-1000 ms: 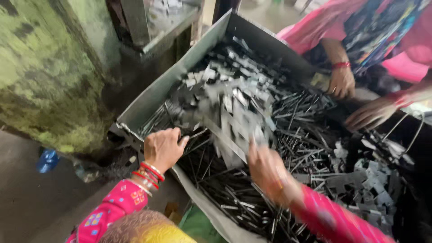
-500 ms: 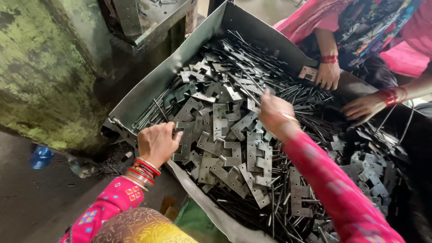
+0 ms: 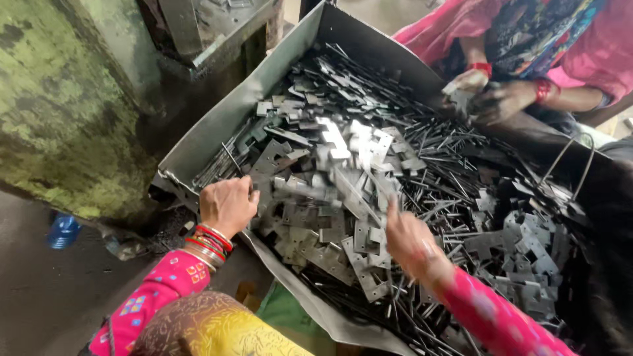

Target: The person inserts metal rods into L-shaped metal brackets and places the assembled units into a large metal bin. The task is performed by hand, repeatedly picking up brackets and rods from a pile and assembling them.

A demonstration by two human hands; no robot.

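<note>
A heap of flat grey metal plates [image 3: 343,198], notched and punched with holes, fills the centre of a large sheet-metal tray [image 3: 217,125], over thin dark rods [image 3: 455,165]. The right hand [image 3: 409,237], lower centre, is blurred; I cannot tell its grip. The left hand [image 3: 227,204], lower left, curls loosely over the plates at the tray's edge. Edges look sharp, so lifting plates by their flat faces seems wisest. Another person's hands [image 3: 488,95] work at upper right.
</note>
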